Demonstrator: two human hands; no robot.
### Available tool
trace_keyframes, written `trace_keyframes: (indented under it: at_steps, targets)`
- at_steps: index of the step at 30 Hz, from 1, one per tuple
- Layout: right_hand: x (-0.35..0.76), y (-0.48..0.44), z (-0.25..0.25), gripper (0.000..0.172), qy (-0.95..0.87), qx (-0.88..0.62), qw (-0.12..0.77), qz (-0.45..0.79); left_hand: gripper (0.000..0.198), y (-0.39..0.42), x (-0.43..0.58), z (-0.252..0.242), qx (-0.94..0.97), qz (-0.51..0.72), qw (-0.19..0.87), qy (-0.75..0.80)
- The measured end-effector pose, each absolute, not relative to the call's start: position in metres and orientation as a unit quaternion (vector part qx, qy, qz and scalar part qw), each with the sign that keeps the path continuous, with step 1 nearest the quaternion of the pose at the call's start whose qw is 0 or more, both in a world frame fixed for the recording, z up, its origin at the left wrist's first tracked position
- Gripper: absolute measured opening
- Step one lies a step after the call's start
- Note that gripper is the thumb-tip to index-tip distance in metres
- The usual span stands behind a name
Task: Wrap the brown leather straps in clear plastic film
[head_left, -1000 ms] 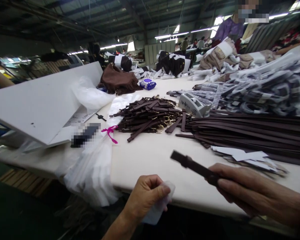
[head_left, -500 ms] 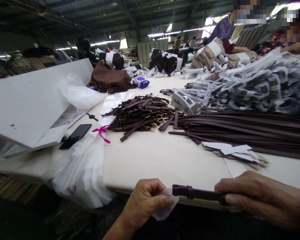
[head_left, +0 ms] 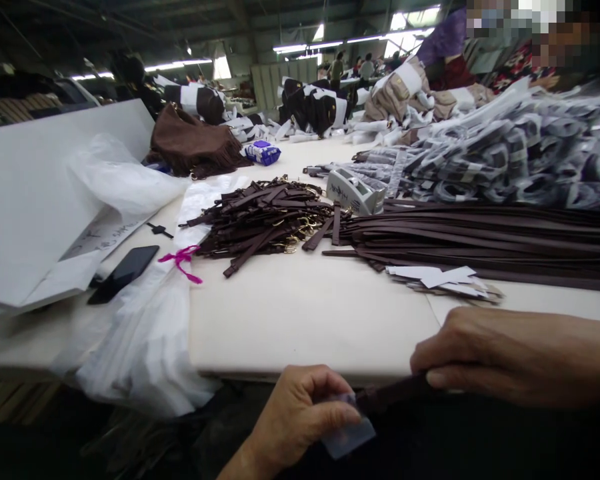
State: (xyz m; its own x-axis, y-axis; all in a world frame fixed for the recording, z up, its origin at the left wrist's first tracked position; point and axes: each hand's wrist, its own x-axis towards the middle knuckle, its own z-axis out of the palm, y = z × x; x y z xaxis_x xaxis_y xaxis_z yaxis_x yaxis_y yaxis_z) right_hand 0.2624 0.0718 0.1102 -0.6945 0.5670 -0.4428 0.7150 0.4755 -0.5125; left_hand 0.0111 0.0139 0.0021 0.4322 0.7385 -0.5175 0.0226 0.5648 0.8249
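Note:
Just off the table's front edge, my left hand [head_left: 305, 417] pinches a small translucent plastic sleeve [head_left: 349, 437] between thumb and fingers. My right hand [head_left: 485, 353] is closed around a dark brown leather strap [head_left: 393, 395]. The strap's near end meets the mouth of the sleeve beside my left thumb; whether it is inside I cannot tell. Beyond my hands lies a heap of short brown straps with gold clasps [head_left: 260, 220]. Long brown straps [head_left: 480, 240] lie in a bundle at the right, with white paper slips [head_left: 440, 277] in front of them.
A grey tape dispenser [head_left: 355, 191] stands behind the straps. Plastic-wrapped straps [head_left: 520, 153] pile up at the right. To the left are clear bags [head_left: 145, 347] tied with pink string, a phone [head_left: 125, 272] and a white board [head_left: 55, 200]. A brown bag [head_left: 195, 143] and co-workers are farther back.
My right hand has moved left and up, bringing the strap's end against the sleeve in my left hand. The strap now tilts down toward the sleeve. The camera view has shifted slightly.

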Motion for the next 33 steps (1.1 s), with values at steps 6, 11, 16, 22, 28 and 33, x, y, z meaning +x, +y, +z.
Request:
trace_keyframes:
  at_steps: [6, 11, 16, 22, 28, 33]
  targets:
    - [0.241, 0.075, 0.109, 0.022, 0.849, 0.339, 0.178, -0.364, 0.025, 0.005, 0.017, -0.007, 0.418, 0.245, 0.745, 0.459]
    - [0.244, 0.074, 0.095, 0.019, 0.844, 0.364, 0.145, -0.365, 0.034, 0.003, 0.011, -0.006, 0.417, 0.289, 0.742, 0.438]
    - [0.243, 0.067, 0.084, 0.015, 0.863, 0.373, 0.112, -0.321, 0.025, 0.002, 0.009, -0.011, 0.386, 0.329, 0.734, 0.452]
    - [0.234, 0.058, 0.080, 0.017, 0.870, 0.409, 0.103, -0.256, 0.010, 0.003, 0.010, -0.009, 0.596, 0.339, 0.559, 0.466]
    - [0.232, 0.057, 0.076, 0.017, 0.869, 0.394, 0.064, -0.292, 0.007, 0.006, 0.012, -0.008, 0.738, 0.400, 0.362, 0.406]
    - [0.222, 0.045, 0.071, 0.014, 0.897, 0.369, 0.103, -0.221, 0.013, 0.004, 0.016, -0.006, 0.650, 0.347, 0.483, 0.474]
